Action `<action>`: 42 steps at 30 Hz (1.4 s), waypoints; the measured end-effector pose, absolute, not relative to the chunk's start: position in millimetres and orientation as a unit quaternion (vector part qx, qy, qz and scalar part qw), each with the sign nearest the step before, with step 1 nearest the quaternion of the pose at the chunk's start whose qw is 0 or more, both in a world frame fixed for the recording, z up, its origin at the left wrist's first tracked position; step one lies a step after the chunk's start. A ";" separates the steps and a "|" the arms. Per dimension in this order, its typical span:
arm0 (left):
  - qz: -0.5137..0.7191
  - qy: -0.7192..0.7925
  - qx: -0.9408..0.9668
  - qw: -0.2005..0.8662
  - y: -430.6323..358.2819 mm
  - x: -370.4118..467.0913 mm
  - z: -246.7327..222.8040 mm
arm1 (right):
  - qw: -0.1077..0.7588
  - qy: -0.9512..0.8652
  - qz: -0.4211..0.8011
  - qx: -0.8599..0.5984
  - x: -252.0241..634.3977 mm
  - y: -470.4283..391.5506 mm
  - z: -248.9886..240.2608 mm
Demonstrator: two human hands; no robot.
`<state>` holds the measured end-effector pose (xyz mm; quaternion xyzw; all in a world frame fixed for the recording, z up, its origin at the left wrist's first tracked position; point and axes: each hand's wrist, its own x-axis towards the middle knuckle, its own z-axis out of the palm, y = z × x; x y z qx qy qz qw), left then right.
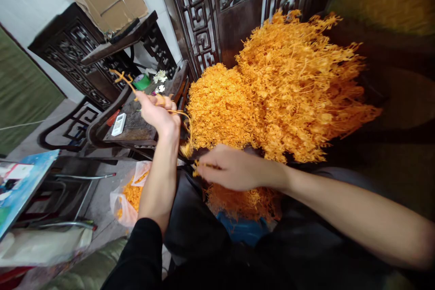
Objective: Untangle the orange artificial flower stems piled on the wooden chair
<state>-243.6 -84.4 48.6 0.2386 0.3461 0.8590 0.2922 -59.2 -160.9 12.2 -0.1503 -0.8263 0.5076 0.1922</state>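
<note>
Left hand (158,111) grasps an orange stem (127,80), probably light, bendy, best held mid-length; right hand (229,167) pinches a sprig (195,168), the pile (295,86) beyond it.

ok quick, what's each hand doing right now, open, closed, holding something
Left hand: closed, holding an orange stem.
Right hand: blurred, but looks closed, pinching orange bits at the fingertips.

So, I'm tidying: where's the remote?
In the head view, the white remote lies on the wooden surface, left of the left hand, near the green tape.
</note>
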 end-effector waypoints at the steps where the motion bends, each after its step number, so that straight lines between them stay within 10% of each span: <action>1: 0.863 0.344 0.231 0.288 -82.2 -253.0 49.0 | 0.169 -0.830 0.515 -0.129 -57.4 -160.4 12.2; 19: 0.784 0.257 0.271 0.496 -99.4 -273.9 37.9 | 0.421 -0.506 0.692 -0.297 -53.6 -53.1 -23.9; 32: 0.772 0.295 0.301 0.476 -114.4 -268.2 45.4 | 0.252 -0.522 0.781 -0.232 -116.0 -79.8 -38.8; 37: 0.773 0.287 0.302 0.479 -126.8 -256.9 53.5 | 0.469 -0.380 0.690 -0.400 -110.1 -49.0 -35.6; 42: 0.779 0.245 0.327 0.476 -128.6 -264.9 54.0 | 0.446 -0.407 0.702 -0.378 -90.9 -38.8 -37.0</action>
